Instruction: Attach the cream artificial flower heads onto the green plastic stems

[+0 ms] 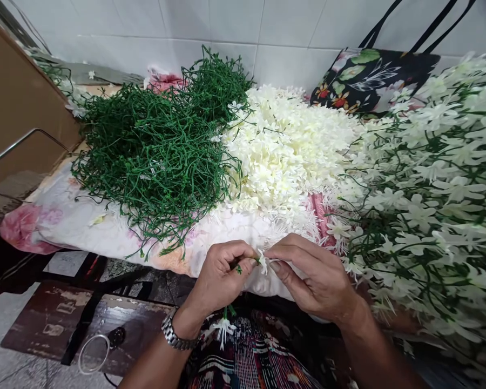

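My left hand [224, 273] is closed in a pinch on a green plastic stem [238, 269], whose branches stick out around the fingers. One branch hangs below this hand and carries a white artificial flower [224, 326]. At the left fingertips another white flower [263, 262] sits on the stem's tip. My right hand [318, 278] pinches at that flower's right side with thumb and forefinger; what exactly lies between those fingertips is too small to make out. Beyond the hands lie a heap of green stems [157, 146] and a pile of loose cream-white petals [283, 146].
Flowered stems [429, 216] are heaped high on the right. A black floral bag [372, 81] leans against the tiled wall [227, 21]. A cardboard box [20, 92] stands at left. Patterned cloth [85, 216] covers the table. Below left is a worn wooden bench [121, 319].
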A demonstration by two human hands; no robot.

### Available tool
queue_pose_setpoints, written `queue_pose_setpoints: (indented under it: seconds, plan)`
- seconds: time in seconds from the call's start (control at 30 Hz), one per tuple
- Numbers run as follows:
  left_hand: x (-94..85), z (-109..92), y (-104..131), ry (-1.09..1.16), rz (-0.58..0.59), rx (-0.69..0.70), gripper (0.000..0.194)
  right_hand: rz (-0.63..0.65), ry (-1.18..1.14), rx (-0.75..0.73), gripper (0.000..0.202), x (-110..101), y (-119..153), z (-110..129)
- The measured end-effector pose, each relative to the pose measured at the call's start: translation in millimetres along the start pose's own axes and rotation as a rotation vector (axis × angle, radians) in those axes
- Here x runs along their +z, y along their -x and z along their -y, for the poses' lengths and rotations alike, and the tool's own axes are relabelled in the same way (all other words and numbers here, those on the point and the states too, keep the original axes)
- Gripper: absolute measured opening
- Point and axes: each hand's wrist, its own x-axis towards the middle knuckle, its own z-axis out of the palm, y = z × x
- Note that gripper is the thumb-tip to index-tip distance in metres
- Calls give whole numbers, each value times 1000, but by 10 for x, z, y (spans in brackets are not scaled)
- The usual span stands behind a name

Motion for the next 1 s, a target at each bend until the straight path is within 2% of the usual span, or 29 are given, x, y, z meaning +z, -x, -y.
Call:
queue_pose_setpoints:
  seconds: [0.2, 0.5, 0.7, 1.0]
  plan:
    - [0, -19, -13, -11, 12, -7, 18, -19, 164, -89, 11, 17, -73, 21]
    - [11, -16, -3, 4, -4, -8, 19, -62, 314, -157, 16, 89, -29, 19]
    - [11, 18, 0, -7, -11, 4, 17, -76, 292, -138, 14, 114, -50, 14]
    - [19, 22, -10, -67, -30, 79, 18, -58, 110, 3, 14, 138, -61, -25]
